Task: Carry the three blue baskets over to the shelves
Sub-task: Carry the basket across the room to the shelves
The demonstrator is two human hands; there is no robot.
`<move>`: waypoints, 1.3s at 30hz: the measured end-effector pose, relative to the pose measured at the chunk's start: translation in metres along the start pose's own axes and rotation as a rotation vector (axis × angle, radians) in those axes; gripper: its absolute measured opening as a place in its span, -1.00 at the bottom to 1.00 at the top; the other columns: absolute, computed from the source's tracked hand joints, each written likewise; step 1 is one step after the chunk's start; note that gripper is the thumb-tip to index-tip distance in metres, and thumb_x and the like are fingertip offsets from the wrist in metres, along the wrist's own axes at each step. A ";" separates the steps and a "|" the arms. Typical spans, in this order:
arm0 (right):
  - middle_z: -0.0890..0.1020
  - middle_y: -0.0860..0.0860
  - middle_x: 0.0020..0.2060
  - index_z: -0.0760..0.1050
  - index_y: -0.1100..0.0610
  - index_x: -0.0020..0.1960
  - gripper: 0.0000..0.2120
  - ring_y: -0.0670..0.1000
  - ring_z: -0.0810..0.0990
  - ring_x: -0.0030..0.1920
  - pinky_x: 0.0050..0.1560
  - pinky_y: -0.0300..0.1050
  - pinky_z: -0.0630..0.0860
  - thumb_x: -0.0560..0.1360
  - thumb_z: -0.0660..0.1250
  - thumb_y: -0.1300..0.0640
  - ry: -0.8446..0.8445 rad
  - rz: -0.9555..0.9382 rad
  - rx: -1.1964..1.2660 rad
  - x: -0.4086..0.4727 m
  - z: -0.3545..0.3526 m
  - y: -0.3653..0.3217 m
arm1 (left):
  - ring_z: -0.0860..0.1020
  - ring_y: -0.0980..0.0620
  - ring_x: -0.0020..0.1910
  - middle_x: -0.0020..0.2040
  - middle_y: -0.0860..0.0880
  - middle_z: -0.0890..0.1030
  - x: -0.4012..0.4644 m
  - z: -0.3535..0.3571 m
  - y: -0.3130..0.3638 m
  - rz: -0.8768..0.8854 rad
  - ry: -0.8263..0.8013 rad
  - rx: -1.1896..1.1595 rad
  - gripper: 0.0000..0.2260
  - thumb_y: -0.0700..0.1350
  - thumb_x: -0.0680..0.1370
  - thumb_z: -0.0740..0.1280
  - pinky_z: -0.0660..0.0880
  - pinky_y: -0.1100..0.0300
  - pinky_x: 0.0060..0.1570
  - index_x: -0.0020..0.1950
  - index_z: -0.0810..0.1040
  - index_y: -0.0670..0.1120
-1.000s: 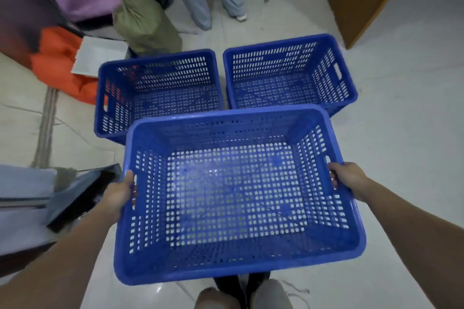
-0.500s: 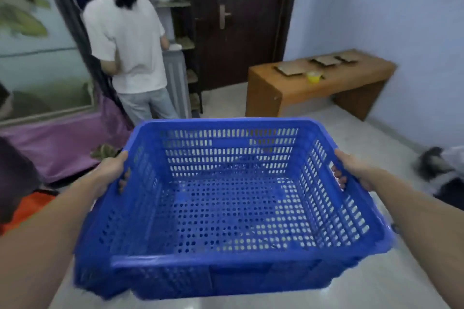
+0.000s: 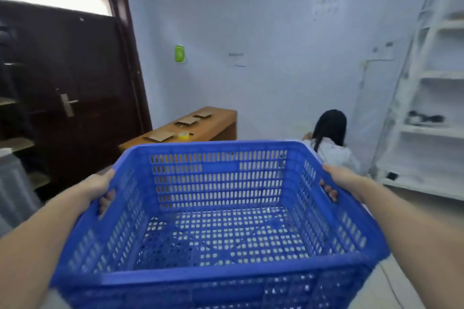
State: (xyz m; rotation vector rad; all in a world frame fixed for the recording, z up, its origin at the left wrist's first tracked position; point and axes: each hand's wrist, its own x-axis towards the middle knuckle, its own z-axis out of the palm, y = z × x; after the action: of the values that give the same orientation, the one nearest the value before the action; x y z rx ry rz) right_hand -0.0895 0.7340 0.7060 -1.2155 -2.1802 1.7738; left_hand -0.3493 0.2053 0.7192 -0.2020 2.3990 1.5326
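We held one blue basket (image 3: 218,208) in the air in front of us, empty, its perforated floor and slotted walls in plain sight; the left hand (image 3: 98,187) gripped the left wall, fingers (image 3: 106,202) curled through the handle slot and showing inside the basket, closed on the rim; the right hand (image 3: 339,179) gripped the right wall in the same way, its fingers (image 3: 329,190) hooked through that side's slot; both forearms ran in from the bottom corners. Only this one basket was visible. Beyond its far rim stood a wooden desk (image 3: 218,120) against the wall, with flat cardboard pieces (image 3: 185,121) and a small yellow roll (image 3: 183,135) on top; a dark door (image 3: 75,93) stood to the left; white shelves (image 3: 431,108) rose at the right, well apart from the basket; a person with long dark hair (image 3: 329,133) crouched low near the wall between desk and shelves, back turned to us.
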 end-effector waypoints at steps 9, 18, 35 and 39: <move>0.34 0.04 -0.51 0.34 0.18 -0.18 -0.51 -0.03 0.27 -0.61 -0.59 -0.22 0.30 0.69 0.01 -0.19 0.285 0.098 0.121 -0.052 -0.173 0.071 | 0.22 0.04 -0.72 -0.44 -0.10 0.29 0.016 0.212 0.087 0.127 -0.339 0.061 -0.51 0.13 0.73 0.05 0.29 0.30 -0.69 -0.21 0.36 -0.21; 0.36 0.07 -0.51 0.38 0.24 -0.12 -0.52 -0.01 0.29 -0.63 -0.60 -0.22 0.33 0.70 0.06 -0.16 0.659 0.239 0.224 -0.096 -0.280 0.138 | 0.23 0.04 -0.61 -0.43 -0.10 0.29 0.022 0.429 0.170 0.253 -0.672 0.176 -0.53 0.14 0.73 0.06 0.25 0.31 -0.59 -0.20 0.34 -0.19; 0.36 0.07 -0.48 0.42 0.26 -0.03 -0.52 0.05 0.29 -0.54 -0.43 -0.10 0.33 0.68 0.08 -0.17 1.055 0.489 0.440 -0.109 -0.388 0.216 | 0.23 -0.01 -0.49 -0.40 -0.13 0.30 -0.023 0.755 0.296 0.444 -1.032 0.378 -0.59 0.13 0.72 0.04 0.23 0.19 -0.45 -0.14 0.33 -0.15; 0.35 0.07 -0.47 0.41 0.23 -0.03 -0.53 0.07 0.30 -0.53 -0.43 -0.08 0.34 0.68 0.07 -0.19 1.071 0.529 0.450 -0.086 -0.431 0.234 | 0.23 -0.01 -0.49 -0.42 -0.12 0.29 -0.033 0.826 0.308 0.428 -1.080 0.390 -0.55 0.19 0.71 0.04 0.21 0.16 -0.41 -0.20 0.30 -0.12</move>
State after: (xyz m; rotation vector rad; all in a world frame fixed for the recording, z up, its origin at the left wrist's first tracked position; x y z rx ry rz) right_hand 0.3126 1.0262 0.6816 -2.0299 -0.8692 1.1144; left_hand -0.2650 1.0820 0.6706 1.0043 1.7823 0.8600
